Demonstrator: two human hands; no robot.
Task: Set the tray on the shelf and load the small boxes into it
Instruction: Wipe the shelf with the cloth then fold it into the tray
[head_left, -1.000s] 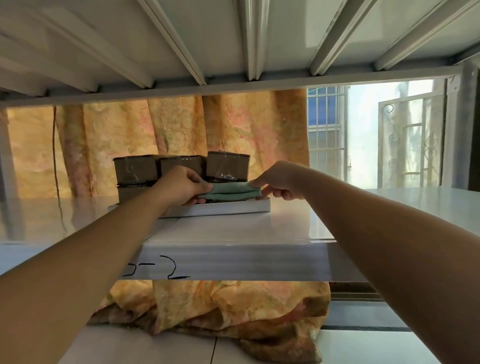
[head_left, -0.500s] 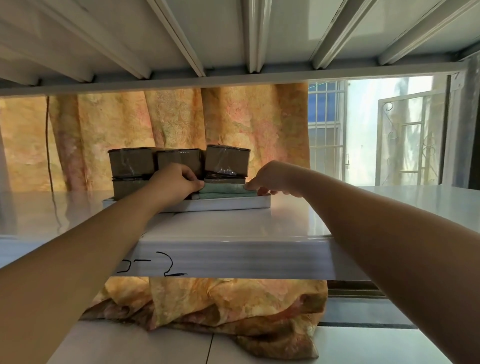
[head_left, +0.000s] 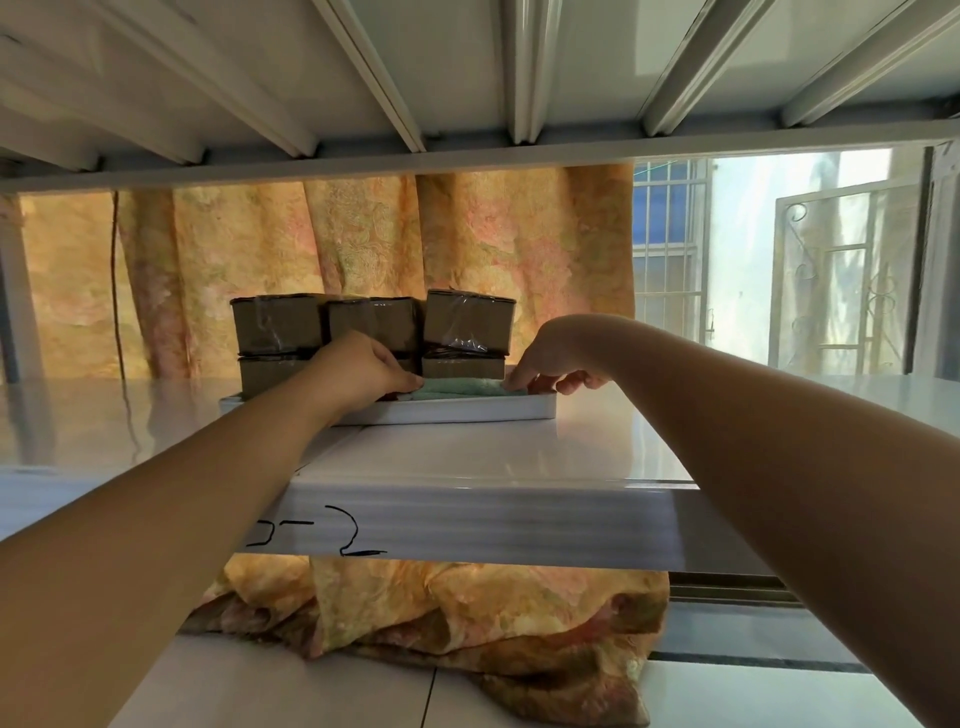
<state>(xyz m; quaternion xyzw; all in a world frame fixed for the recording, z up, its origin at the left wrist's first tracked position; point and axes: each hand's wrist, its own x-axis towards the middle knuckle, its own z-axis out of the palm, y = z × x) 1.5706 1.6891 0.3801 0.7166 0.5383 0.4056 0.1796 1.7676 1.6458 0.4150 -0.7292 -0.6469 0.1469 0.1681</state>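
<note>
A shallow white tray rests on the white shelf. Several small brown boxes wrapped in clear tape stand stacked in two layers at the tray's back. A folded green cloth lies in the tray's front part. My left hand pinches the cloth's left end. My right hand presses its fingertips on the cloth's right end, above the tray's right corner. The lower middle box is hidden behind my left hand.
The ribbed underside of another shelf hangs close overhead. An orange patterned curtain hangs behind the shelf and bunches on the floor. A barred window and a metal gate are at the right. Black marks are on the shelf's front edge.
The green cloth has been lowered from above the tray's rim down into the tray. Both hands followed it down and stay at its ends.
</note>
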